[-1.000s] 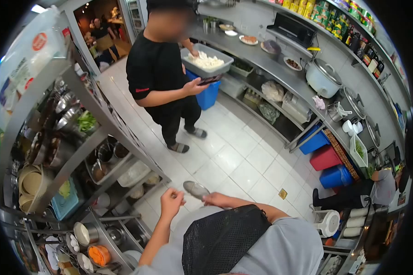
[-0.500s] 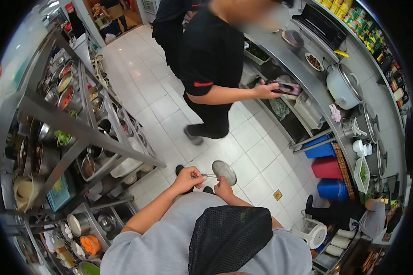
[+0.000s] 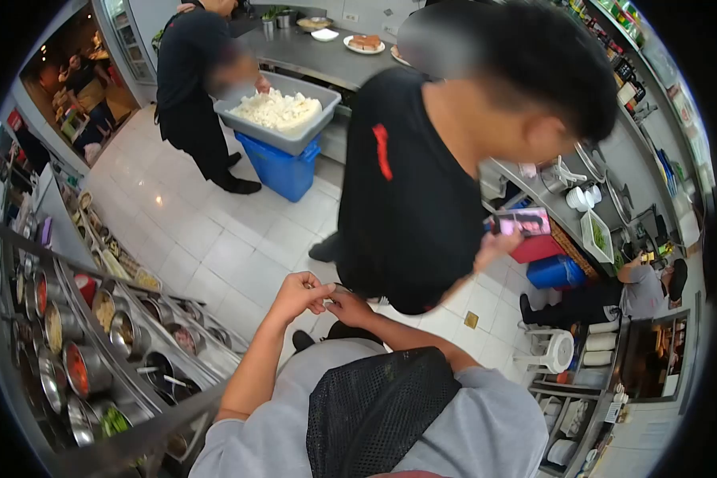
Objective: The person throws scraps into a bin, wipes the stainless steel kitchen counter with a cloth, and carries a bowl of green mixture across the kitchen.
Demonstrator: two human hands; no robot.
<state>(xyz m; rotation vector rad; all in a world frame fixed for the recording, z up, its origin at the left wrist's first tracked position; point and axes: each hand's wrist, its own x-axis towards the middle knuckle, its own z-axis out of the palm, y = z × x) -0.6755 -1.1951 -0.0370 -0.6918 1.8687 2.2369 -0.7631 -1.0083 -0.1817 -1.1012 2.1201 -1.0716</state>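
- Curling inward, seven o'clock: left hand (image 3: 301, 298), thumb close to fingers; whether it grips anything, cannot tell.
- Six o'clock, just beside it: right hand (image 3: 350, 309), fingers partly hidden; hold cannot be told.
- Black mesh (image 3: 382, 406), six o'clock, below both hands, over grey shirt (image 3: 490, 414).
- Co-worker in black (image 3: 410, 191), one o'clock; phone (image 3: 531, 222) in hand, three o'clock.
- Grey tub (image 3: 299, 146), white food (image 3: 275, 109) inside, eleven o'clock.

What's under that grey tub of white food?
A blue bin stands beneath the grey tub. The tub covers its top, so whatever may be inside the bin can't be seen.
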